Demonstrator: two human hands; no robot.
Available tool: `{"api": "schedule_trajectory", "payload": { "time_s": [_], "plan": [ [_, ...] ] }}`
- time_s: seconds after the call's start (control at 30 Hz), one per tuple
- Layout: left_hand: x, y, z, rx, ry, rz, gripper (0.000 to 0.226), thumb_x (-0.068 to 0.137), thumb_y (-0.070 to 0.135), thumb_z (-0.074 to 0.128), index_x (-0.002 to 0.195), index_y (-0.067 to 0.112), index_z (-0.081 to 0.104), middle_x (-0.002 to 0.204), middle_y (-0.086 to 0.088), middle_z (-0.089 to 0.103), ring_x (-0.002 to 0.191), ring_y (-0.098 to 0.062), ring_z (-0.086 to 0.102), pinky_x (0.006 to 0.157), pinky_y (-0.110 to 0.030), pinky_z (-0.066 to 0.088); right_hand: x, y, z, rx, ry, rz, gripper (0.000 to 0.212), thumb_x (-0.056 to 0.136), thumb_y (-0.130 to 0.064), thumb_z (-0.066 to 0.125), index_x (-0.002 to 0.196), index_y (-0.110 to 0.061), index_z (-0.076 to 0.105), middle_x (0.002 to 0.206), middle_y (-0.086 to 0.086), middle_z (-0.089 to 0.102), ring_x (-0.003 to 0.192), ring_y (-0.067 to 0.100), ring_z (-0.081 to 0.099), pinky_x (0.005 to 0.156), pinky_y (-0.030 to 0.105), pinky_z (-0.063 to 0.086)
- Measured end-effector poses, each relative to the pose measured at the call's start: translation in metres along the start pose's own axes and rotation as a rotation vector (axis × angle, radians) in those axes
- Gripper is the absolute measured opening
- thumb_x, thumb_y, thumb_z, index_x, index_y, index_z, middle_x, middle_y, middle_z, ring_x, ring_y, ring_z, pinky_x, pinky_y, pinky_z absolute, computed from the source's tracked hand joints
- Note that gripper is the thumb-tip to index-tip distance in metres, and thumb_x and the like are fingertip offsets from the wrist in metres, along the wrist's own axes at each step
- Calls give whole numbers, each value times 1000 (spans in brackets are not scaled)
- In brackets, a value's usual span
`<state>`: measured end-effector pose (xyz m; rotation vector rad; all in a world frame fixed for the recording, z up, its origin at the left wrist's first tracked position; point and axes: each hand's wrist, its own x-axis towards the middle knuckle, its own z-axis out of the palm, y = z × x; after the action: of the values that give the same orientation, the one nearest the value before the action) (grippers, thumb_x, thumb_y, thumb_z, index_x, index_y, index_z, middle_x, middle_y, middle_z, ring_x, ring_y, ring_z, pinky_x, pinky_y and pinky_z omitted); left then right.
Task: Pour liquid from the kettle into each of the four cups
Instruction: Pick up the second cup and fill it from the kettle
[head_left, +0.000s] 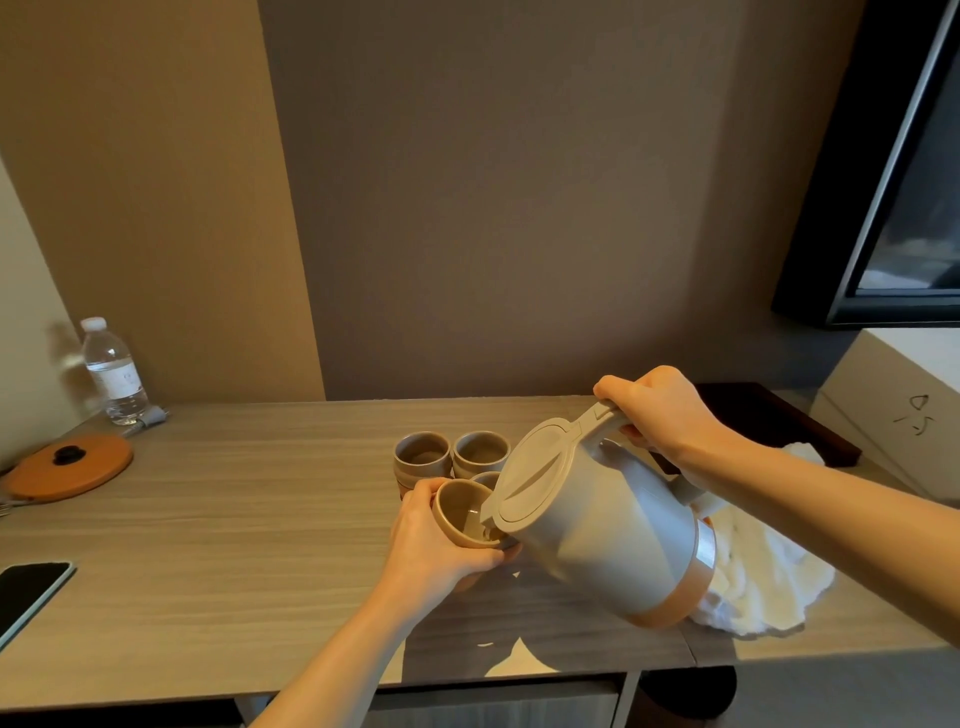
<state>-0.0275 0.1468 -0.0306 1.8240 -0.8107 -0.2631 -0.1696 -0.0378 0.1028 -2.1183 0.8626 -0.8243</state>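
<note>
With our right hand clenched on the tilted kettle handle and our left hand wrapped around the raised cup under its spout, we tip slowly, holding the cup level, the other cups just behind.

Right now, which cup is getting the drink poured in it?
The cup held and tipped in the left hand, right under the kettle spout. The other three cups stand upright on the table behind it.
</note>
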Motion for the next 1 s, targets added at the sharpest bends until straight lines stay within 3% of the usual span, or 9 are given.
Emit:
{"api": "schedule_trajectory", "payload": {
  "time_s": [0.23,0.4,0.53,0.77,1.0],
  "plan": [
    [-1,-4,3,-33,11,-21,90,41,35,97,116,34,46,117,9,57,107,-13,56,86,-33,55,-2,-3,0,-9,-3,-16,48,78,-34,57,61,11,62,57,17,53,58,27,49,65,43,49],
    [-4,-6,3,-83,11,-37,89,44,33,97,116,34,46,115,11,58,105,-10,57,78,-24,53,-3,-7,3,-14,-5,-33,46,81,-31,56,63,10,65,60,22,57,60,29,52,72,50,54],
    [-9,-4,0,-149,4,-47,97,30,48,92,115,34,48,114,10,60,107,-11,57,81,-25,52,-2,-7,4,2,-3,10,41,72,-32,58,39,-9,50,44,9,44,53,24,41,60,42,41],
    [-13,-4,-3,-194,24,-66,95,25,52,90,109,37,49,111,13,60,103,-7,57,77,-22,50,-3,-9,7,22,-28,-7,37,74,-31,57,46,-6,53,48,11,44,51,23,40,60,39,39],
    [-15,-7,-2,-198,44,-71,89,41,33,97,115,35,48,113,13,58,103,-7,55,79,-24,51,-3,-13,10,4,-17,-21,41,75,-30,57,40,-10,49,45,9,43,50,23,39,59,39,40]
  ]
}}
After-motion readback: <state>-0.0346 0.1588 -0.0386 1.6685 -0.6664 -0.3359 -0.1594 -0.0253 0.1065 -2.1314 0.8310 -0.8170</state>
